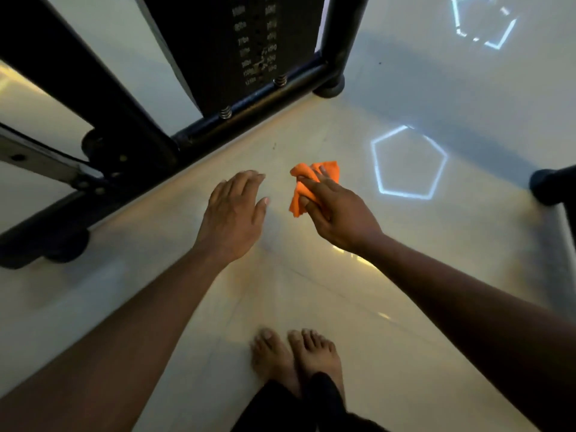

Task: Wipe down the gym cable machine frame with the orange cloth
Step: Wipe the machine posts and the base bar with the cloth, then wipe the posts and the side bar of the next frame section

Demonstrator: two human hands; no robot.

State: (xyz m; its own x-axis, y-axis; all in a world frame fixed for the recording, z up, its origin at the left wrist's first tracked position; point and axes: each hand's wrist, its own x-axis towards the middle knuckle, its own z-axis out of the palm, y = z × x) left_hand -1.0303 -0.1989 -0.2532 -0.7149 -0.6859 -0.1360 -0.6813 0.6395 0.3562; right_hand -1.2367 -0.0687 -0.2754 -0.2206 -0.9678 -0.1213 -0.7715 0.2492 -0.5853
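Above a pale glossy floor, the right hand pinches the orange cloth, its fingers and thumb curled round the crumpled fabric. It is a small, bright, bunched piece with soft folds; one flap sticks up past the fingertips and another hangs below the thumb, so its long axis runs roughly from the upper right down to the lower left in the view, the loose lower end pointing toward the floor. It hangs in the air, apart from the black cable machine frame, whose base tube crosses the upper left diagonally, with the weight stack rising behind it. The left hand is spread flat, palm down, fingers straight and holding nothing, just beside the cloth and between it and the frame. Two bare feet stand together at the bottom, and a lit pentagon reflection shows on the floor to the right of the cloth.
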